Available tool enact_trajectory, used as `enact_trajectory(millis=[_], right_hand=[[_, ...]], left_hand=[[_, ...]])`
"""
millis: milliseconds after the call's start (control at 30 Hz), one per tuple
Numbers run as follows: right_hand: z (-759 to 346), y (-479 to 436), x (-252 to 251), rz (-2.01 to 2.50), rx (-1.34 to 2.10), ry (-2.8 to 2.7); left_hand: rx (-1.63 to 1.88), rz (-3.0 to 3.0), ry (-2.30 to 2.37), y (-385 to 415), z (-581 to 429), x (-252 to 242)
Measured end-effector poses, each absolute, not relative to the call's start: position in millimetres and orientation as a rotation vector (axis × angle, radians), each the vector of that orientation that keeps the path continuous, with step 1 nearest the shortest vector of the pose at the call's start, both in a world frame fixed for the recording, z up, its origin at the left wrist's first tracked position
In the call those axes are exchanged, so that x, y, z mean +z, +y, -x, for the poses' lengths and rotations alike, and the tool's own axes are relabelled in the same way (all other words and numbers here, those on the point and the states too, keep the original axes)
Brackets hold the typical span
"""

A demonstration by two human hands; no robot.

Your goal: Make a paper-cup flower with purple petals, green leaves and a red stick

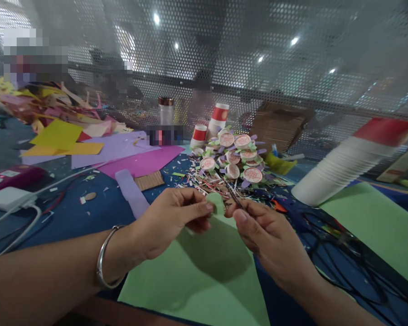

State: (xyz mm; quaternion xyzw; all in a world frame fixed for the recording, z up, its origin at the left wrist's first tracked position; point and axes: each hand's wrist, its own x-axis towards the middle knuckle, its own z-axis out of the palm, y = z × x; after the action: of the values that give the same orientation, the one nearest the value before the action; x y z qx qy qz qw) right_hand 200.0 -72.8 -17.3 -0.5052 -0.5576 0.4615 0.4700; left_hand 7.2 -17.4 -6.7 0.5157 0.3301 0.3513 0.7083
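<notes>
My left hand (172, 217), with a metal bangle at the wrist, pinches a small light-green paper piece (216, 202) between thumb and fingers. My right hand (263, 235) is closed round small scissors (235, 198), whose blades touch the paper piece. Both hands hover over a large light-green paper sheet (197, 280) lying on the blue table. Just beyond them sits a pile of paper flowers with round red-and-white centres (236, 156) amid paper scraps.
A tilted stack of white paper cups (340, 167) lies at right beside another green sheet (377, 222). Red-and-white cups (217, 118), a clear bottle (166, 111), purple, magenta and yellow sheets (122, 149) lie behind. Cables and a white charger (10, 199) sit left. A mesh screen stands behind.
</notes>
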Motion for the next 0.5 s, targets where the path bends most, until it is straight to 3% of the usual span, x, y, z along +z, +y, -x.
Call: enact_trajectory(millis=[500], right_hand=[[-191, -75, -17, 1.229, 1.132, -1.511]], left_hand=[[0.959, -1.026, 0.753, -27, -13, -8]])
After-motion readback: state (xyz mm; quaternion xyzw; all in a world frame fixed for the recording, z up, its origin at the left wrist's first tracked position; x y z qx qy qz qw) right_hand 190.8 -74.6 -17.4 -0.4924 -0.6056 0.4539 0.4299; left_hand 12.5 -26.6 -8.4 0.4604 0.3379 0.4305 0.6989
